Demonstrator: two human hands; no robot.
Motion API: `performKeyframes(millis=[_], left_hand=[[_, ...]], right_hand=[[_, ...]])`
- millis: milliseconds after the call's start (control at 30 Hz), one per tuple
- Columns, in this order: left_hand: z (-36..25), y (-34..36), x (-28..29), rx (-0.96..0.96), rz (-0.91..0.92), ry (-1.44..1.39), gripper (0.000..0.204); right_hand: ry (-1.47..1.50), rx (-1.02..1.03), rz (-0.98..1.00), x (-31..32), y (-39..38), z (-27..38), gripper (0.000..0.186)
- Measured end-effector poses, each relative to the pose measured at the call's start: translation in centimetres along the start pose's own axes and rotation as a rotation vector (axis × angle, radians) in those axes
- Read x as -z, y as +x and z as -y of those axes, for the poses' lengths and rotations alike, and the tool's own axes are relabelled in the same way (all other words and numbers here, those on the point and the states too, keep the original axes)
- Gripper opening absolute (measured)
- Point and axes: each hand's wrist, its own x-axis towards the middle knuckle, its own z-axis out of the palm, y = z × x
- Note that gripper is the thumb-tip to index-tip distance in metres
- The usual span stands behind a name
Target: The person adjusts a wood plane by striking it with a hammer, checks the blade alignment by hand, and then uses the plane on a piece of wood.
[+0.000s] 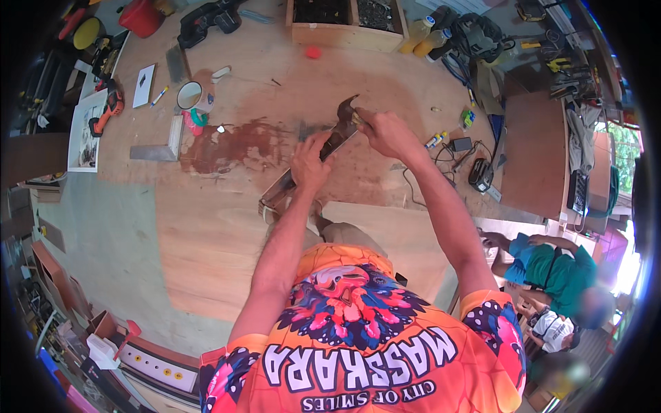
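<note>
A claw hammer (346, 114) with a dark curved head lies slantwise over a long narrow strip (280, 189) of wood or metal. My left hand (311, 164) is closed around the hammer's dark handle and presses over the strip. Beside the hammer head, my right hand (389, 134) has its fingers curled together near the strip's far end. Its fingertips hide what they pinch, if anything. The strip's near end reaches back past my left wrist, toward the edge of the wooden workbench (248, 82).
On the left lie a metal angle piece (157, 151), a mug (190, 96) and an orange power tool (110, 110). A compartmented wooden box (344, 34) and bottles (432, 43) stand at the back. A charger with cable (480, 175) lies right. Another person (558, 268) is at right.
</note>
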Motion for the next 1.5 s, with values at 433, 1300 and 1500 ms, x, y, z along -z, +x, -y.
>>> performKeyframes(millis=[433,1300,1500], left_hand=[[0.7,-0.2,-0.7,-0.015,-0.037,0.021,0.06],[0.9,-0.6,0.1,0.016,0.013,0.007,0.06],[0.4,-2.8,2.6,0.053,0.073,0.222,0.067]], right_hand=[[-0.151,0.015,0.006,-0.2,1.7,-0.1,0.037],[0.333,-0.342,-0.106,-3.6,-6.3,-3.2,0.039],[0.098,-0.408,-0.344,-13.7,-9.7,-15.1,0.038]])
